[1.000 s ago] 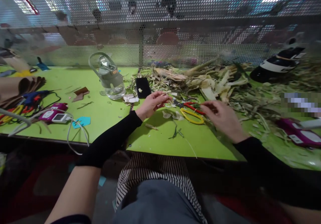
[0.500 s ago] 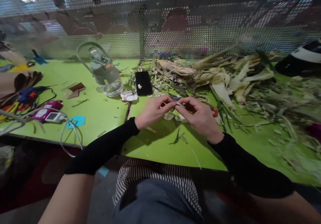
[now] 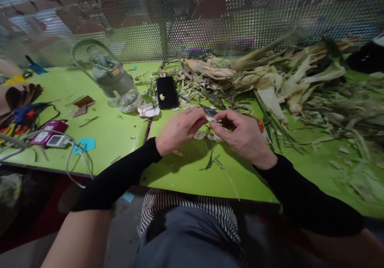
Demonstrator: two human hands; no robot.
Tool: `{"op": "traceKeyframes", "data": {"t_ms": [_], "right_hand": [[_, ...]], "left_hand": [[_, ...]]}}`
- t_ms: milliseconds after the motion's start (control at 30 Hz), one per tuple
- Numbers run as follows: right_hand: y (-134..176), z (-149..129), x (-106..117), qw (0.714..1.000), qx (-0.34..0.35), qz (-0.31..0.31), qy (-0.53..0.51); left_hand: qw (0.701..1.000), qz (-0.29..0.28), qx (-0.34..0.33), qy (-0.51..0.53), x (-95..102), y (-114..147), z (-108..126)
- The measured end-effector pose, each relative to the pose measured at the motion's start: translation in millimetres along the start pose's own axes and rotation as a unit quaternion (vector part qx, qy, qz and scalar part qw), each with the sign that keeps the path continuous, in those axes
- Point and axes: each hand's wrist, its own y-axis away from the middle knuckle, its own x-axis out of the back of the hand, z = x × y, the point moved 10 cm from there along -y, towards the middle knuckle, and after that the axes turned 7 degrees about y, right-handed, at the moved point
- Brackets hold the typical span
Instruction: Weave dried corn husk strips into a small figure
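Note:
Both hands meet over the green table point(image 3: 186, 174), their fingertips pinched close together. Between them shows a small pale piece point(image 3: 209, 119), apparently a bit of husk; its exact shape is too small to make out. My left hand point(image 3: 181, 129) is closed, thumb against fingers, with its back turned up. My right hand point(image 3: 244, 134) pinches at the same piece with thumb and forefinger. Scissors point(image 3: 258, 123) with a red handle lie just behind the hands, partly covered by the right one. Pale scraps point(image 3: 200, 135) and a green sprig point(image 3: 211, 162) lie below the fingers.
A heap of dry corn husks point(image 3: 270, 84) spreads across the back right. Behind my left hand are a black phone point(image 3: 168, 94), crumpled white tissue point(image 3: 148, 110) and a water bottle point(image 3: 115, 80). Farther left lie a purple device point(image 3: 51, 132) and cables. A perforated metal screen point(image 3: 168, 24) bounds the back.
My left hand has rolled so that its back faces up more, its fingers drawn slightly from the right ones. The view has shifted a little; the objects on the table keep their places.

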Motion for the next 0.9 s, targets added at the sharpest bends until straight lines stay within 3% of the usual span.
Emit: {"op": "traceKeyframes", "data": {"t_ms": [67,167,267,500,800,900], "right_hand": [[-1.8,6.1,-0.9,0.999,-0.009,-0.011,-0.040],[-5.1,12.7,2.2,0.995,-0.020,-0.006,-0.102],[-6.2,15.4,7.5,0.994,-0.030,0.016,-0.100],[-6.1,19.1,3.4,0.993,-0.038,0.026,-0.107],[-5.0,20.4,-15.5,0.986,-0.067,-0.042,-0.149],[-4.8,23.2,-15.8,0.981,-0.082,-0.018,-0.175]], "left_hand": [[0.994,-0.007,0.060,0.087,-2.4,-0.9,-14.4],[0.955,-0.036,0.167,0.244,-17.0,3.4,-36.6],[0.918,-0.047,0.195,0.341,-27.0,7.0,-39.7],[0.922,-0.014,0.188,0.339,-23.9,6.0,-39.6],[0.849,0.043,0.261,0.457,-24.8,8.2,-62.5],[0.834,0.048,0.265,0.482,-26.0,9.1,-61.4]]}}
